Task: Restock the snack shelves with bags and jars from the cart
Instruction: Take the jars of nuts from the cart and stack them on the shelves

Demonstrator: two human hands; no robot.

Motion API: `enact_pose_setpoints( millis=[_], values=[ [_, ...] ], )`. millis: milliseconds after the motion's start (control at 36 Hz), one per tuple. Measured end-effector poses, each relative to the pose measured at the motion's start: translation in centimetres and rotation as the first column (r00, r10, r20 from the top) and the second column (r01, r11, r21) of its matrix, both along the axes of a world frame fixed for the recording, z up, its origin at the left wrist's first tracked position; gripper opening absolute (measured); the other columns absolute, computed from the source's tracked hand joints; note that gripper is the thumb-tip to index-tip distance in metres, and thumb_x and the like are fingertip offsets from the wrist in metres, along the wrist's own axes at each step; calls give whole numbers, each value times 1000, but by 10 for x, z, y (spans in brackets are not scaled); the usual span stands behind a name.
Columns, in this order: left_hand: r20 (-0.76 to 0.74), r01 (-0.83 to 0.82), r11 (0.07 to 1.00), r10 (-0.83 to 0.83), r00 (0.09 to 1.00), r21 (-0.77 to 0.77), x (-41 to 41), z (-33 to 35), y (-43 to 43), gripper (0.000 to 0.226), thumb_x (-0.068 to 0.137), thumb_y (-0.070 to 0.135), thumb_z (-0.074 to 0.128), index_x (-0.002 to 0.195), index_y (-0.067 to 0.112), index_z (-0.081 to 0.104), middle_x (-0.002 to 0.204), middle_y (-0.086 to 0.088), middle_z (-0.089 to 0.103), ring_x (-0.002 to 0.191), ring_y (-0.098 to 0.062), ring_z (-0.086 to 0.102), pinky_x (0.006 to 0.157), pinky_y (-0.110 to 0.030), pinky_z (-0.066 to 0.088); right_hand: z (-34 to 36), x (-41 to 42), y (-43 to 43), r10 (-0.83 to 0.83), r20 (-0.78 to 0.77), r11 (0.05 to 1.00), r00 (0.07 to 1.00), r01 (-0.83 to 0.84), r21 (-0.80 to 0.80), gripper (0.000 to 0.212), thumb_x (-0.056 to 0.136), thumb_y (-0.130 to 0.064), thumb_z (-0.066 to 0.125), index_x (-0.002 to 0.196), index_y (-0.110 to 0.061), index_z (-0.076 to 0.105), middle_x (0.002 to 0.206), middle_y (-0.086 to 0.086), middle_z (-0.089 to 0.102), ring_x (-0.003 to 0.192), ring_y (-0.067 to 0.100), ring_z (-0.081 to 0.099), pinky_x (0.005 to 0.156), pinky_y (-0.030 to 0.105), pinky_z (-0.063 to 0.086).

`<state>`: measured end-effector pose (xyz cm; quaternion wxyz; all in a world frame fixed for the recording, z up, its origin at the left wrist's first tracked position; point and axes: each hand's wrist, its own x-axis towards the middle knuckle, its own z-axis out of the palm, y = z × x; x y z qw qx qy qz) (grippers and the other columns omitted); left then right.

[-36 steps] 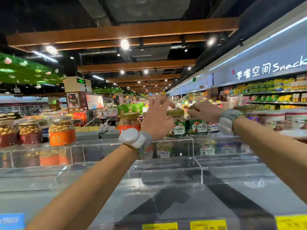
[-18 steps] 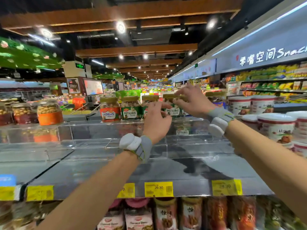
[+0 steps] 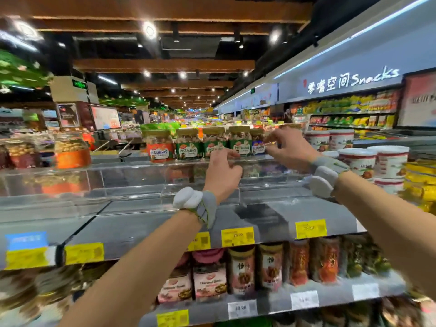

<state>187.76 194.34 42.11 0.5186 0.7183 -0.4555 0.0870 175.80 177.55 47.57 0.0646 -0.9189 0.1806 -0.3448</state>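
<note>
A row of gold-lidded nut jars stands on the clear acrylic top shelf (image 3: 132,182): a cashews jar (image 3: 161,147), three green pistachios jars (image 3: 188,145) and a blue almonds jar (image 3: 257,143). My left hand (image 3: 221,172) hovers in front of the third jar, just below its label, fingers loosely curled and holding nothing. My right hand (image 3: 291,148) is level with the almonds jar at its right side, thumb and fingers apart and nothing between them. A further jar behind the right hand is mostly hidden. Both wrists carry grey bands.
White tubs (image 3: 356,159) are stacked to the right of the jars and an orange-banded jar (image 3: 72,151) stands at the left. Yellow price tags (image 3: 237,236) line the shelf edge, with tall jars (image 3: 270,265) on the shelf below. A snack aisle runs along the right.
Both hands have let go of the jar lids and dropped back slightly towards me. The camera has tilted down, so the lower shelf with its jars has come into view.
</note>
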Motion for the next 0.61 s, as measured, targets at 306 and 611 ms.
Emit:
enact_pose_setpoints(
  millis=[306,611],
  values=[
    [263,-138,978,94,960,155,43,60,10,35,88,15,56,123,22,55,127,-3,42,119,-25,49,105,-43,46,49,37,7,-95,-106,993,990,86,-87,38,97,-36,57,132,-21,57,137,13,53,129,33,44,109,48,38],
    [559,-412,841,165,813,351,108,88,-52,52,98,27,52,147,16,41,152,-10,38,143,-31,23,114,-47,29,55,126,-54,-2,-281,988,960,-41,-147,65,97,-62,43,148,-20,42,150,12,45,134,32,43,110,48,38]
  ],
)
